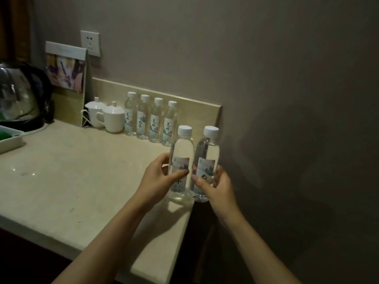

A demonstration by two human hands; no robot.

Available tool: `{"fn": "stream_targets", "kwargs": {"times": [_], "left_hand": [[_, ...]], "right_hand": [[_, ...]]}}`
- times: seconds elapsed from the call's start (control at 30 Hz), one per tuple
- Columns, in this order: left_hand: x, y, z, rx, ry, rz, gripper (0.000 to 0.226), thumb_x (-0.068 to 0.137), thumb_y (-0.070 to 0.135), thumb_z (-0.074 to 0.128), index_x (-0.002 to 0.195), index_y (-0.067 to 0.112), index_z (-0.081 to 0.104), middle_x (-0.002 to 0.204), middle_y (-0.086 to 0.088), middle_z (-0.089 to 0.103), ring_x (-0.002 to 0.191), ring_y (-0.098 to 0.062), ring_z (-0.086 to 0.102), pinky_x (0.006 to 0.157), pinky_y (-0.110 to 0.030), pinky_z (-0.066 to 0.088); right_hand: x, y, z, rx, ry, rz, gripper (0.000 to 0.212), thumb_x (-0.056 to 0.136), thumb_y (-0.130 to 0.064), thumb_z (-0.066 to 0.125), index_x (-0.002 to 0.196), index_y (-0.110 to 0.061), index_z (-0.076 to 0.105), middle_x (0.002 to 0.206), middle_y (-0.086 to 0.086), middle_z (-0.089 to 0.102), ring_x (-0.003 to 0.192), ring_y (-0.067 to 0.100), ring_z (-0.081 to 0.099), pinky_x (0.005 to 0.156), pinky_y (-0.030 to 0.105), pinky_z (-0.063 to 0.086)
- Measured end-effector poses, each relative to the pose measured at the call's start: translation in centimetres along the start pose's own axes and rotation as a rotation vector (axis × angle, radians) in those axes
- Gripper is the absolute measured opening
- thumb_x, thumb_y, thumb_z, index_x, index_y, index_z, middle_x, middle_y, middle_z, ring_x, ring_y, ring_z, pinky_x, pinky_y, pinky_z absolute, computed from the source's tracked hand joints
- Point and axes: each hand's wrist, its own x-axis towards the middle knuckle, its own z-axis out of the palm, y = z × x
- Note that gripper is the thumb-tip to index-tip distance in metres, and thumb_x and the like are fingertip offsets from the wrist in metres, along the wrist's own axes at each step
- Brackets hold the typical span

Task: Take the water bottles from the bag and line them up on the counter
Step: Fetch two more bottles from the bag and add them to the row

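1. Water bottles: two clear plastic ones w/ white screw caps & pale printed labels are held upright, side by side, near the counter's right front corner.
2. Left hand (159, 177) grips the left held bottle (181, 160) – thumb across the label front, fingers curled round its left side.
3. Right hand (215, 187) grips the right held bottle (207, 160) – thumb on the label front, fingers wrapped behind its right side.
4. Both bottles upright, just beside each other, approx. touching at the shoulders; thumbs nearly meet between them.
5. Left bottle's base is at the beige stone counter (71, 171) surface near the edge; can't tell if it rests on it. Right bottle's base is at or just past the right edge; can't tell if supported.
6. Row of four matching bottles (150, 119) stands upright at the back, against the tan backsplash (196, 111), caps white, labels facing forward, bottles touching or nearly so.
7. Two white lidded ceramic cups (106, 117) sit left of that row, close together.
8. Folded tent-style card w/ colourful print (67, 72) stands behind the cups, leaning near the wall.
9. White wall socket (90, 43) above the card.
10. Glass kettle w/ black handle (20, 95) at far left; a white tray w/ green contents (9, 138) in front of it.
11. Grey wall (266, 78) fills the right side; lighting dim.
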Motion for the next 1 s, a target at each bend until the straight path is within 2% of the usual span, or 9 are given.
{"fn": "stream_targets", "kwargs": {"times": [0.13, 0.3, 0.47, 0.57, 0.7, 0.8, 1.0], "left_hand": [[3.4, -1.5, -0.4, 0.018, -0.035, -0.019, 0.045, 0.082, 0.011, 0.075, 0.124, 0.014, 0.058, 0.11, 0.0, 0.071, 0.098, -0.014, 0.071, 0.084, -0.032, 0.059], [7.3, -2.9, -0.8, 0.054, -0.079, -0.025, 0.046, 0.084, 0.012, 0.072, 0.128, 0.018, 0.056, 0.115, 0.0, 0.071, 0.104, -0.017, 0.069, 0.09, -0.042, 0.057], [10.7, -4.3, -1.7, 0.145, -0.105, -0.024, 0.052, 0.085, 0.024, 0.071, 0.134, 0.024, 0.053, 0.122, 0.004, 0.067, 0.108, -0.016, 0.066, 0.091, -0.044, 0.057], [12.7, -5.1, -2.1, 0.169, -0.131, 0.014, 0.053, 0.086, 0.024, 0.071, 0.136, 0.024, 0.052, 0.121, 0.002, 0.068, 0.104, -0.016, 0.069, 0.089, -0.043, 0.058], [15.2, -6.4, -2.1, 0.245, -0.135, 0.082, 0.048, 0.087, 0.026, 0.07, 0.132, 0.023, 0.054, 0.116, 0.005, 0.068, 0.096, -0.006, 0.068, 0.082, -0.025, 0.058], [16.6, -7.2, -2.2, 0.286, -0.131, 0.155, 0.04, 0.086, 0.028, 0.072, 0.123, 0.023, 0.057, 0.112, 0.006, 0.069, 0.095, -0.001, 0.066, 0.079, -0.017, 0.056], [18.1, -8.1, -2.6, 0.289, -0.156, 0.19, 0.034, 0.085, 0.03, 0.073, 0.114, 0.028, 0.057, 0.101, 0.014, 0.066, 0.089, 0.007, 0.063, 0.081, -0.022, 0.056]], "right_hand": [[3.3, 1.6, 0.3, 0.046, -0.013, -0.001, 0.04, 0.08, -0.007, 0.074, 0.113, -0.02, 0.056, 0.103, -0.001, 0.07, 0.09, 0.007, 0.07, 0.077, 0.027, 0.059], [7.7, 3.6, 0.6, 0.04, -0.013, -0.011, 0.046, 0.079, -0.013, 0.076, 0.118, -0.026, 0.055, 0.108, -0.003, 0.07, 0.099, 0.01, 0.069, 0.084, 0.035, 0.059], [11.0, 5.3, 1.1, -0.012, -0.017, -0.01, 0.053, 0.08, -0.025, 0.075, 0.126, -0.029, 0.049, 0.118, -0.006, 0.065, 0.107, 0.011, 0.065, 0.089, 0.039, 0.056], [12.7, 5.9, 1.4, -0.038, 0.001, -0.008, 0.05, 0.08, -0.024, 0.076, 0.122, -0.031, 0.05, 0.117, -0.006, 0.065, 0.105, 0.009, 0.065, 0.087, 0.034, 0.056], [14.6, 6.6, 1.8, -0.052, 0.042, 0.007, 0.047, 0.082, -0.022, 0.073, 0.124, -0.027, 0.052, 0.113, -0.003, 0.068, 0.103, 0.011, 0.067, 0.086, 0.036, 0.057], [15.4, 6.6, 2.2, -0.079, 0.071, 0.023, 0.05, 0.084, -0.024, 0.071, 0.129, -0.026, 0.05, 0.116, -0.003, 0.067, 0.105, 0.012, 0.067, 0.087, 0.037, 0.057], [15.9, 6.1, 3.0, -0.126, 0.127, 0.079, 0.052, 0.086, -0.027, 0.069, 0.132, -0.03, 0.047, 0.119, -0.006, 0.065, 0.107, 0.01, 0.064, 0.089, 0.036, 0.056]]}}
